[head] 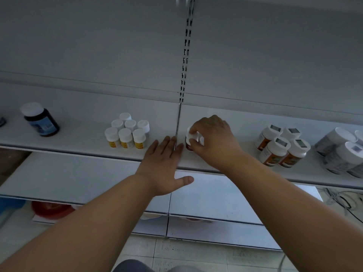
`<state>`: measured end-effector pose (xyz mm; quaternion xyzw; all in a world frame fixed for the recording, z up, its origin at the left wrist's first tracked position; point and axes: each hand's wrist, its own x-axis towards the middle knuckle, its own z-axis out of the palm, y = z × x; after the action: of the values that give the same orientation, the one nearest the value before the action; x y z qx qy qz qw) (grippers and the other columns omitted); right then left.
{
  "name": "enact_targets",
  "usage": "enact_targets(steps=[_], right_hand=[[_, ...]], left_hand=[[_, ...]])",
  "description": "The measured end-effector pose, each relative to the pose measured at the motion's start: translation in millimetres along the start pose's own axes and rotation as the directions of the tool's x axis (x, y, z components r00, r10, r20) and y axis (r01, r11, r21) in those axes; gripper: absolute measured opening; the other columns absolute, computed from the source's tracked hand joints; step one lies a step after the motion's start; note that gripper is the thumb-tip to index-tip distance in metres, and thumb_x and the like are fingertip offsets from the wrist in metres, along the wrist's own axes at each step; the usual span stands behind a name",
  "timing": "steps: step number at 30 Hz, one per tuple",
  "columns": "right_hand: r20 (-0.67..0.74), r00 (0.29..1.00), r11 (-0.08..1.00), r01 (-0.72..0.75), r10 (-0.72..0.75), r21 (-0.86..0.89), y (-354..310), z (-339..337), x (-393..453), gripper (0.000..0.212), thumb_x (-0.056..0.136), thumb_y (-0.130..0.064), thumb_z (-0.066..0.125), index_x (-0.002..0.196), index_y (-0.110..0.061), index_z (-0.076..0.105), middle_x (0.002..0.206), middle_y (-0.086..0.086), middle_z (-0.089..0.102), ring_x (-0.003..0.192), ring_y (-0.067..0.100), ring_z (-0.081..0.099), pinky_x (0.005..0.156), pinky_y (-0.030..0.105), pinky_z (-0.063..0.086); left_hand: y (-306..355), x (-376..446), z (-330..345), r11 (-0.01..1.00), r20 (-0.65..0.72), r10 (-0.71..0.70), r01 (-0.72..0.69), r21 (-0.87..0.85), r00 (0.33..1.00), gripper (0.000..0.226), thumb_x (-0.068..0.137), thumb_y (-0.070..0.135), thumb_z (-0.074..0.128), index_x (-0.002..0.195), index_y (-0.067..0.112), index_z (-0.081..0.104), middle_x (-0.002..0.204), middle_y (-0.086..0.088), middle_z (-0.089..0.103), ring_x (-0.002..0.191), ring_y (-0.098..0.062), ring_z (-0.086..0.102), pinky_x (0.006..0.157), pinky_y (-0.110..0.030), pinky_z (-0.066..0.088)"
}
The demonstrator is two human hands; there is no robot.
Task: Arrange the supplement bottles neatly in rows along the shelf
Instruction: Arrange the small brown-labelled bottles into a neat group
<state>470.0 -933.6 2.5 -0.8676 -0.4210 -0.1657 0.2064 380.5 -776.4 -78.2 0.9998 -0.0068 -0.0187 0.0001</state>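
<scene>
While the right hand (213,137) grips a white-capped bottle (191,138) near the shelf (78,138) front edge, the left hand (167,163) lies flat, fingers straight, just beside it.

**Supplement bottles grouped along a white shelf**

A white metal shelf (82,142) carries several clusters of upright bottles. Near its left end stands a single large dark bottle (41,122) with a white cap and a blue label, well apart from the rest. Left of the shelf's centre seam, seven small white-capped bottles with yellow labels (127,132) stand packed in rows, close to the front edge. Just right of the seam, a small dark bottle with a white cap (191,140) stands near the front edge, gripped by the cap. Further right, four white bottles with orange labels (282,147) cluster together. At the right end sit several white bottles with grey labels (341,152), tightly grouped.
</scene>
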Motion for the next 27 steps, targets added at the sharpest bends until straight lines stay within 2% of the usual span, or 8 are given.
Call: enact_targets(steps=[3,6,8,13,17,21,24,27], right_hand=[[0.016,1.0,0.998,0.026,-0.025,-0.061,5,8,-5,0.013,0.071,-0.025,0.071,0.08,-0.016,0.067,0.081,-0.001,0.068,0.085,0.03,0.058,0.073,0.034,0.035],[0.027,0.999,0.996,0.034,-0.031,-0.085,7,14,-8,0.015,0.069,-0.021,0.077,0.082,-0.015,0.07,0.092,0.0,0.07,0.09,0.031,0.06,0.075,0.036,0.037],[0.005,1.0,0.997,0.021,-0.02,-0.079,9,16,-9,0.016,0.07,-0.022,0.075,0.085,-0.015,0.073,0.099,0.002,0.067,0.092,0.031,0.06,0.078,0.037,0.04],[-0.03,0.998,0.998,-0.059,0.059,0.009,10,8,4,0.02,0.082,-0.028,0.067,0.098,-0.017,0.071,0.102,0.0,0.066,0.099,0.027,0.057,0.083,0.033,0.036],[0.213,0.959,0.98,-0.168,0.187,-0.105,6,3,31,0.032,0.092,-0.042,0.052,0.116,-0.022,0.059,0.108,-0.002,0.064,0.114,0.023,0.046,0.093,0.035,0.032],[0.312,0.913,0.965,-0.236,0.262,-0.117,6,8,43,0.021,0.093,-0.037,0.048,0.103,-0.02,0.054,0.097,0.0,0.063,0.102,0.023,0.05,0.086,0.034,0.031],[0.278,0.923,0.963,-0.235,0.264,-0.133,6,7,43,0.018,0.093,-0.032,0.047,0.102,-0.018,0.055,0.096,0.001,0.065,0.097,0.023,0.052,0.086,0.034,0.032],[0.072,0.974,0.974,-0.206,0.213,-0.092,7,8,36,0.016,0.093,-0.027,0.044,0.098,-0.016,0.054,0.094,0.0,0.064,0.092,0.023,0.054,0.082,0.033,0.034]], left_hand=[[0,0,1,1.0,0.007,-0.003,0.003,-0.009,1.0,0.11,0.073,0.088,0.006,0.157,0.019,-0.007,0.167,-0.007,-0.009,0.152,-0.023,-0.013,0.123,-0.047,-0.004],[0,0,1,1.0,0.007,0.0,0.0,-0.001,1.0,0.11,0.073,0.088,0.004,0.157,0.019,-0.008,0.166,-0.008,-0.01,0.152,-0.023,-0.014,0.123,-0.047,-0.004],[0,0,1,1.0,0.004,0.002,-0.002,-0.002,1.0,0.11,0.074,0.088,0.005,0.157,0.019,-0.007,0.166,-0.008,-0.01,0.152,-0.023,-0.014,0.123,-0.047,-0.004],[0,0,0,1.0,0.005,0.004,-0.004,-0.003,1.0,0.11,0.074,0.089,0.005,0.158,0.019,-0.005,0.167,-0.008,-0.007,0.152,-0.024,-0.013,0.123,-0.048,-0.002],[0,-1,-1,1.0,0.005,0.002,-0.002,0.006,1.0,0.11,0.074,0.089,0.007,0.158,0.018,-0.004,0.167,-0.009,-0.007,0.153,-0.024,-0.012,0.123,-0.048,-0.003],[0,-1,-3,1.0,0.013,0.001,-0.001,0.011,1.0,0.111,0.073,0.089,0.004,0.158,0.018,-0.005,0.166,-0.009,-0.009,0.152,-0.024,-0.013,0.123,-0.047,-0.005],[1,-1,-3,1.0,0.02,-0.002,0.002,0.018,1.0,0.109,0.074,0.088,0.006,0.158,0.018,-0.006,0.166,-0.008,-0.009,0.152,-0.024,-0.014,0.123,-0.048,-0.005],[2,-1,-4,1.0,0.027,-0.003,0.002,0.021,1.0,0.108,0.075,0.087,0.007,0.157,0.018,-0.006,0.166,-0.008,-0.01,0.152,-0.024,-0.015,0.122,-0.048,-0.004]])
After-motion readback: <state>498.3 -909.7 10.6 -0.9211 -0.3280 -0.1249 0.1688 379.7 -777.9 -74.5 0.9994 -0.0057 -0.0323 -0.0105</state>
